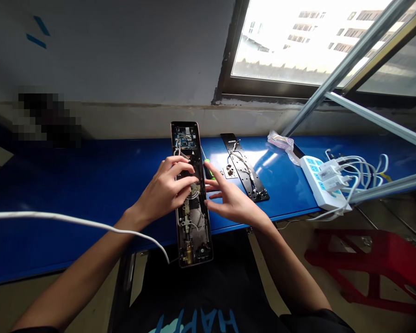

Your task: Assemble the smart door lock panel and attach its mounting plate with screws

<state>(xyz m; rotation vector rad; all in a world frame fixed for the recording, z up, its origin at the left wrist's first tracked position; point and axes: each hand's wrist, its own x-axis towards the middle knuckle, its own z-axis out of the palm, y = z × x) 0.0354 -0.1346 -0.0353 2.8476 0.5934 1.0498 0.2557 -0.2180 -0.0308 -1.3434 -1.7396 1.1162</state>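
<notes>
A long, narrow black device housing [198, 222] lies open, its near end past the table's front edge. Inside are a circuit board [185, 140], wires and brass-coloured parts. My left hand [171, 182] reaches over the middle of the housing, fingers bent and close together; what they hold, if anything, is hidden. My right hand [229, 196] is at the housing's right side, fingers apart, fingertips by its edge, with nothing held. A green-handled screwdriver [209, 169] lies just right of the housing. Farther right rests a black perforated plate [245, 169] with wires on it.
Small parts lie on a white sheet [230, 171]. A white power strip [321, 185] with plugs and cables is at the right, near a plastic bag [282, 142] and metal frame bars [381, 116]. A white cable [72, 219] crosses my left forearm. A red stool [374, 263] stands below.
</notes>
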